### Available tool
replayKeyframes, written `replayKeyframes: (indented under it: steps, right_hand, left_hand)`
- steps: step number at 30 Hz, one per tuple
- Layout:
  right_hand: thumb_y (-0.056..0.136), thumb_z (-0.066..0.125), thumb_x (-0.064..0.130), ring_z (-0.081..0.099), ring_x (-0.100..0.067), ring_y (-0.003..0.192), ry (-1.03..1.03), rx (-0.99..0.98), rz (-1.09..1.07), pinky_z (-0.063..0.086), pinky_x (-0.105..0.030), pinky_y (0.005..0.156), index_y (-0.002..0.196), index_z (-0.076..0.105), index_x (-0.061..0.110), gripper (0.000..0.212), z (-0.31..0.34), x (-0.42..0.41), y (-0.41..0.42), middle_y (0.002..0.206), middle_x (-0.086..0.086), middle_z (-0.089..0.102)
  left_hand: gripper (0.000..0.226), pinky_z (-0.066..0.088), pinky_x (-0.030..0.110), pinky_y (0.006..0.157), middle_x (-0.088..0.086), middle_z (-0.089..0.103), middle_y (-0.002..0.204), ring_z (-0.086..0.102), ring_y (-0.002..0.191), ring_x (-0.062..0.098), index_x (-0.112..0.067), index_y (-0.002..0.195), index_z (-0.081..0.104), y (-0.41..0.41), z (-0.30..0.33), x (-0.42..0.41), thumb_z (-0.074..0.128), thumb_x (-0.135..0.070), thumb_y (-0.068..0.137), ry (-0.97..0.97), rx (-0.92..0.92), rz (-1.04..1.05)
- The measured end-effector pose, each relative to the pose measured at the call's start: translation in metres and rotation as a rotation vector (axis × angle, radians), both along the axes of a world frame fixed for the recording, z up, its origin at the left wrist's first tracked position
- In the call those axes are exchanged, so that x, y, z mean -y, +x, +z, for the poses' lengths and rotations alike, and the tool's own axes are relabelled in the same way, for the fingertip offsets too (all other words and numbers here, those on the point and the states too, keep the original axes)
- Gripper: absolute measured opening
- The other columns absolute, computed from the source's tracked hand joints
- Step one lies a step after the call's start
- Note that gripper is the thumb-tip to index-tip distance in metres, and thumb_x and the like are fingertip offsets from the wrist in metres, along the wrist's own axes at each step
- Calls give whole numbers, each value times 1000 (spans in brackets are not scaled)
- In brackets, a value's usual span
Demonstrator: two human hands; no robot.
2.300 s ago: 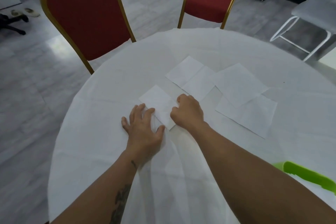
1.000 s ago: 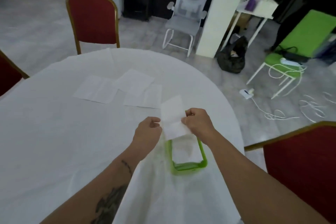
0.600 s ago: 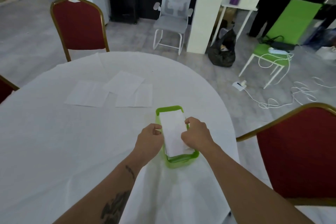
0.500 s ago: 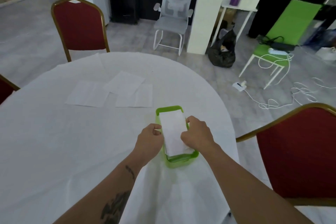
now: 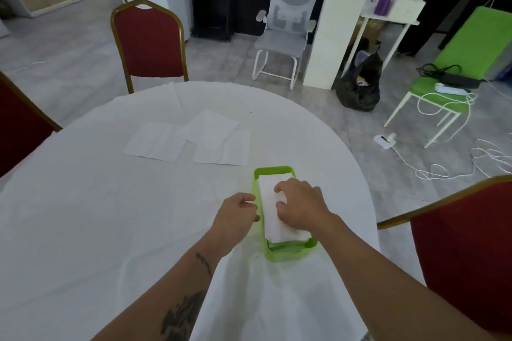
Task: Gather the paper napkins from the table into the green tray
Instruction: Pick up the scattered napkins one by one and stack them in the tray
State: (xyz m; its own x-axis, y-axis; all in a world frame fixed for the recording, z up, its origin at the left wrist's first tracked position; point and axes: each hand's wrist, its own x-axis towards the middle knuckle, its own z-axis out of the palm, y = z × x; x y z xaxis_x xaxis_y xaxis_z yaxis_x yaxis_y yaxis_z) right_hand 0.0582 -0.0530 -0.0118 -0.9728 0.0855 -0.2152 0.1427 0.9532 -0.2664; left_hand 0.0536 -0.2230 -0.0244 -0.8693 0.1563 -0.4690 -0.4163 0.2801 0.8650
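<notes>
On the near right of the table, my right hand [image 5: 300, 206] presses flat, fingers spread, on the folded napkin [image 5: 273, 212] in the green tray [image 5: 291, 253], seating it; left hand [image 5: 237, 214], loosely curled and empty, rests beside the rim. Three napkins [image 5: 191, 140] wait farther left.

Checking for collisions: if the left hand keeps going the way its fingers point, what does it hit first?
The left hand points right, at the near long wall of the green tray. It would likely meet that wall first, then the folded napkin inside. The gap looks small, but depth is unclear.
</notes>
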Motion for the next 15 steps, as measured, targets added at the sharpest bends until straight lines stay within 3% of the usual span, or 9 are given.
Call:
replayKeyframes:
  steps: [4, 9, 15]
  right_hand:
    - [88, 51, 29, 53, -21, 120, -90, -48, -10, 35, -38, 95, 128, 56, 27, 40, 12, 2, -25, 132, 4, 56]
    - [86, 53, 24, 54, -21, 118, -227, -38, 29, 43, -41, 101, 125, 59, 24, 40, 19, 21, -67, 127, 3, 58]
    - [87, 54, 26, 53, -21, 118, -247, -2, 113, 43, -42, 101, 127, 57, 24, 40, 9, 44, -122, 128, 1, 57]
  left_hand:
    - [23, 52, 34, 76, 5, 69, 102, 71, 82, 12, -19, 107, 62, -10, 1, 15, 53, -10, 87, 34, 16, 83]
    - [23, 54, 40, 87, 5, 70, 101, 71, 84, 13, -17, 109, 62, -39, 4, 39, 56, -10, 88, 42, 13, 204]
    - [21, 54, 40, 83, 5, 70, 99, 71, 86, 15, -17, 107, 62, -84, -2, 58, 56, -10, 89, 23, 11, 304]
